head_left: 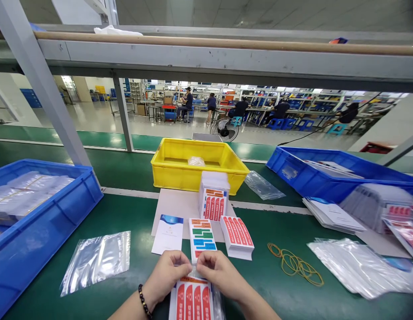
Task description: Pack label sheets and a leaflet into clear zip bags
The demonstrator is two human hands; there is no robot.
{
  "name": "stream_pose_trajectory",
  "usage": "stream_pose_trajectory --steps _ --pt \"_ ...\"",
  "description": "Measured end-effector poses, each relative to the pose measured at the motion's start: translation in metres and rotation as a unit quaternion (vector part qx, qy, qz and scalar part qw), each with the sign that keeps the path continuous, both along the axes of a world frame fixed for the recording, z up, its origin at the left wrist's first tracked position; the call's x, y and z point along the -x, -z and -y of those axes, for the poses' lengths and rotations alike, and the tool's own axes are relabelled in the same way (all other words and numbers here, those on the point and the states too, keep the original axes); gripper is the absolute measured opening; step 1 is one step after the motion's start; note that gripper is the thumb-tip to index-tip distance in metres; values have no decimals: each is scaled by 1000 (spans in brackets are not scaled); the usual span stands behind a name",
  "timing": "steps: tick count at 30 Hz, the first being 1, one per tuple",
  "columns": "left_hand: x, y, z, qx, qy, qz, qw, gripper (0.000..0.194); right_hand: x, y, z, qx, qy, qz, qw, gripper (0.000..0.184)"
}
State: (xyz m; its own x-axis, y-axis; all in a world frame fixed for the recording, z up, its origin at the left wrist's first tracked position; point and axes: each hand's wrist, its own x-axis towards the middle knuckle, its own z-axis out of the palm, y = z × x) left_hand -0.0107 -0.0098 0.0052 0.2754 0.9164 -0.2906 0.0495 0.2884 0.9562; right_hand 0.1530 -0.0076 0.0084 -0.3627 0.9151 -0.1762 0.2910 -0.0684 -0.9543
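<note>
My left hand [170,272] and my right hand [218,272] are both closed, thumbs and fingertips pinching the top edge of a clear plastic bag [218,304]. A label sheet [193,303] with red stickers shows in the bag, at the bottom of the view. Just beyond my fingertips lies a sheet with orange, green and blue labels [202,238]. On its left is a white booklet with a blue top [168,233]; on its right is a stack of red label sheets [238,238]. A taller stack of label cards [214,200] stands behind.
A yellow bin [179,175] sits ahead, with blue bins at left [59,235] and right [326,171]. Clear bags [99,258] lie left; rubber bands [294,264] and more bags [359,266] lie right. A metal frame [206,58] crosses above. Several people sit or stand far behind.
</note>
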Motion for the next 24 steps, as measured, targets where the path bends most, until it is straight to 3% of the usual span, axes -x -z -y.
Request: stream_pose_trajectory --steps 6,9,12,16,20,22,24 --pt "-2 7 2 -21 45 -50 998 9 1 -2 7 -20 -31 89 995 10" --pt "1 4 2 -109 52 -98 988 6 -2 -4 6 -54 -51 129 989 11" --pt "7 1 -2 -205 -3 -109 973 14 -5 -6 5 -118 -64 189 973 11" --pt "13 -9 -6 -229 -101 -69 966 27 -12 -13 4 -180 -44 301 935 11" --pt "27 -26 11 -203 -173 -27 963 32 -26 -22 7 -154 -17 388 909 9" --pt "39 -27 33 -153 -124 1 980 32 -32 -23 10 -134 -13 390 911 10" --pt "53 -20 61 9 -25 14 1000 31 -35 -22 15 -125 -4 370 921 13"
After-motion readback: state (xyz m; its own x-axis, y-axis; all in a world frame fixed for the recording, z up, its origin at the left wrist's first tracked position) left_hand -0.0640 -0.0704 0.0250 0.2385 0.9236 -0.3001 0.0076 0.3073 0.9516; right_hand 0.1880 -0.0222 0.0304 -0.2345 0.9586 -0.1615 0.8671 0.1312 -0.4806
